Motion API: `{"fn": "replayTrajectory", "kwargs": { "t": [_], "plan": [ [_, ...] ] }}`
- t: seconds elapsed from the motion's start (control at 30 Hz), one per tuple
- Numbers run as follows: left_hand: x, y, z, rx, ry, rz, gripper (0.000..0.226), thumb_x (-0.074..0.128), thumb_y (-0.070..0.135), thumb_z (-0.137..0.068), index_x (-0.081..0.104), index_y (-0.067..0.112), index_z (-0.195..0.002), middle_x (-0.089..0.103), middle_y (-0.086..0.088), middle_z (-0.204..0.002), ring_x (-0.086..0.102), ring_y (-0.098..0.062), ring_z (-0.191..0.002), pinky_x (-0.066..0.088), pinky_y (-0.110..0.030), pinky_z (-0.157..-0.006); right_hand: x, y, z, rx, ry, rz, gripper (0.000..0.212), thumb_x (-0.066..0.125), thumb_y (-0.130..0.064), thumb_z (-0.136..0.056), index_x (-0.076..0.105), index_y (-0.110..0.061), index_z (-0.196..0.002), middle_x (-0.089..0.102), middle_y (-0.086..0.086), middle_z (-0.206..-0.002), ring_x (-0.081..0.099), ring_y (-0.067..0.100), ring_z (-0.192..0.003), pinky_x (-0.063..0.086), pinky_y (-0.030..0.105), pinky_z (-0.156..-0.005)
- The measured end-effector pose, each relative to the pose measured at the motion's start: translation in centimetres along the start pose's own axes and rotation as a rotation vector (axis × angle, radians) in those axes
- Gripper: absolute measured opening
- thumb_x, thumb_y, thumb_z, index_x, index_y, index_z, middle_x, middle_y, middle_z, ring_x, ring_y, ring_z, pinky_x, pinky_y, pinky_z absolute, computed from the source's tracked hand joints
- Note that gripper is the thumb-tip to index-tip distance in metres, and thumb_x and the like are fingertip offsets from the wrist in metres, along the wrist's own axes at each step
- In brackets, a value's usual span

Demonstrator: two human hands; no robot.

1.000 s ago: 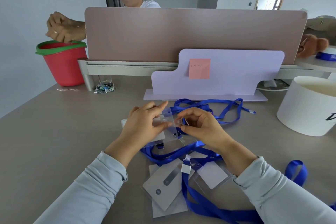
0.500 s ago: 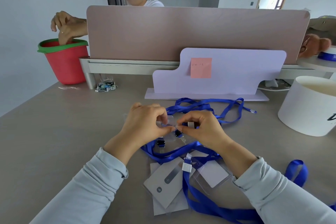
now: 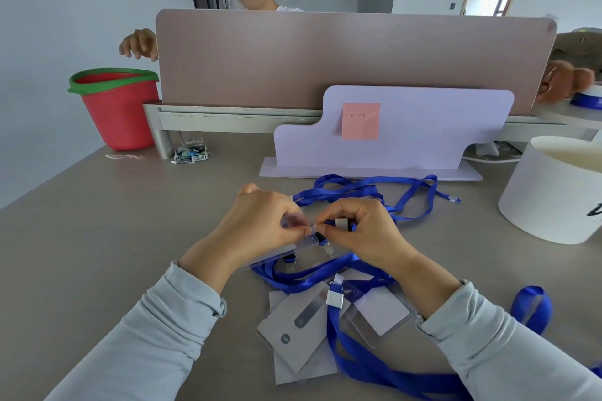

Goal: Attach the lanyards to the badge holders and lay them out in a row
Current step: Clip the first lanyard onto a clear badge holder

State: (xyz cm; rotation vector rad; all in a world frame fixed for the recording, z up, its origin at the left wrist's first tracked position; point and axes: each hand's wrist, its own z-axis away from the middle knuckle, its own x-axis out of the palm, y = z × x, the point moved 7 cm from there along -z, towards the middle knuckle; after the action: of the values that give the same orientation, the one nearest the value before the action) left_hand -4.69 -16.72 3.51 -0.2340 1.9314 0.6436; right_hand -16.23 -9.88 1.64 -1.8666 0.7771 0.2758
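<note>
Head camera—looking forward-down, close over desk (image 3: pixel 97 238).

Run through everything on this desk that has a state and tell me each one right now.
left hand: pinches clear badge holder
right hand: pinches lanyard end at that holder's top
clear badge holder: held, attachment unclear
blue lanyards: tangled on the desk
other badge holders: overlapping pile, not in a row
red bucket: open, no lid
white round box: open
pink sticky note: stuck to lilac board
</note>
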Motion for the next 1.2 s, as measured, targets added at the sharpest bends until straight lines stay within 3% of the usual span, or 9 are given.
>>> {"fn": "replayTrajectory", "kwargs": {
  "t": [0.2, 0.5, 0.6, 0.7, 0.8, 0.93, 1.1, 1.2],
  "plan": [
    [-0.4, 0.4, 0.1, 0.020, 0.060, -0.028, 0.013, 0.062, 0.038, -0.080, 0.071, 0.028, -0.082, 0.065, 0.012, -0.078, 0.057, -0.004, -0.075, 0.028, -0.030, -0.091, 0.3, 0.0, 0.0, -0.005, -0.009, 0.068, 0.012, 0.069, -0.012, -0.081, 0.073, -0.018, -0.092, 0.065, -0.021, -0.079, 0.063, 0.002, -0.078, 0.049, 0.010, -0.071],
    [-0.2, 1.0, 0.1, 0.042, 0.074, -0.041, 0.009, 0.063, 0.030, -0.079, 0.070, 0.025, -0.077, 0.060, 0.014, -0.073, 0.052, 0.001, -0.070, 0.030, -0.031, -0.088, 0.4, -0.3, 0.1, -0.057, -0.008, 0.130, 0.011, 0.065, -0.001, -0.081, 0.073, -0.007, -0.084, 0.061, -0.016, -0.070, 0.059, -0.005, -0.069, 0.043, 0.004, -0.065],
    [-0.2, 0.9, 0.1, 0.039, 0.069, 0.023, 0.013, 0.063, 0.034, -0.077, 0.070, 0.023, -0.079, 0.066, 0.013, -0.077, 0.059, -0.001, -0.075, 0.037, -0.032, -0.090, 0.1, -0.3, 0.0, -0.063, 0.020, 0.121, 0.010, 0.065, -0.001, -0.081, 0.072, -0.008, -0.082, 0.064, -0.010, -0.071, 0.060, -0.001, -0.067, 0.044, 0.006, -0.064],
    [-0.5, 0.6, 0.1, -0.007, 0.016, 0.126, 0.016, 0.066, 0.035, -0.080, 0.071, 0.022, -0.089, 0.071, 0.009, -0.083, 0.064, -0.004, -0.079, 0.050, -0.030, -0.083, -0.1, -0.6, 0.0, -0.039, 0.006, 0.100, 0.008, 0.064, -0.009, -0.085, 0.069, -0.016, -0.084, 0.062, -0.017, -0.071, 0.059, 0.002, -0.066, 0.043, 0.008, -0.061],
    [-1.5, 0.5, 0.0, -0.039, 0.004, 0.116, 0.012, 0.064, 0.033, -0.083, 0.071, 0.025, -0.088, 0.071, 0.010, -0.078, 0.064, -0.004, -0.074, 0.053, -0.030, -0.075, -0.9, -1.1, -0.2, -0.022, 0.003, 0.072, 0.012, 0.062, -0.017, -0.087, 0.065, -0.019, -0.098, 0.064, -0.009, -0.090, 0.059, 0.006, -0.082, 0.045, 0.008, -0.073],
    [-3.2, 0.5, 0.0, -0.129, 0.101, 0.286, 0.012, 0.064, 0.032, -0.084, 0.069, 0.022, -0.080, 0.060, 0.019, -0.060, 0.055, 0.006, -0.057, 0.040, -0.004, -0.054, -3.6, -0.7, -0.3, 0.051, 0.098, 0.061, 0.020, 0.054, -0.019, -0.092, 0.055, -0.023, -0.112, 0.060, -0.007, -0.111, 0.054, 0.005, -0.102, 0.039, 0.001, -0.082],
    [-1.0, 2.3, -1.1, -0.190, 0.099, 0.448, 0.023, 0.061, 0.034, -0.086, 0.067, 0.015, -0.075, 0.065, 0.005, -0.067, 0.054, -0.004, -0.058, 0.039, -0.009, -0.052, -7.7, -0.1, 1.7, 0.131, 0.150, 0.087, 0.017, 0.049, -0.009, -0.094, 0.058, -0.022, -0.101, 0.065, -0.011, -0.090, 0.060, -0.008, -0.081, 0.045, 0.007, -0.075],
    [1.0, 4.8, -1.7, -0.154, 0.085, 0.503, 0.021, 0.061, 0.031, -0.086, 0.068, 0.012, -0.081, 0.065, 0.005, -0.070, 0.055, -0.005, -0.063, 0.039, -0.010, -0.055, -9.8, 0.5, 4.0, 0.182, 0.156, 0.137, 0.022, 0.050, -0.005, -0.092, 0.058, -0.025, -0.087, 0.066, -0.008, -0.079, 0.061, -0.006, -0.067, 0.047, 0.010, -0.070]
  ]
}}
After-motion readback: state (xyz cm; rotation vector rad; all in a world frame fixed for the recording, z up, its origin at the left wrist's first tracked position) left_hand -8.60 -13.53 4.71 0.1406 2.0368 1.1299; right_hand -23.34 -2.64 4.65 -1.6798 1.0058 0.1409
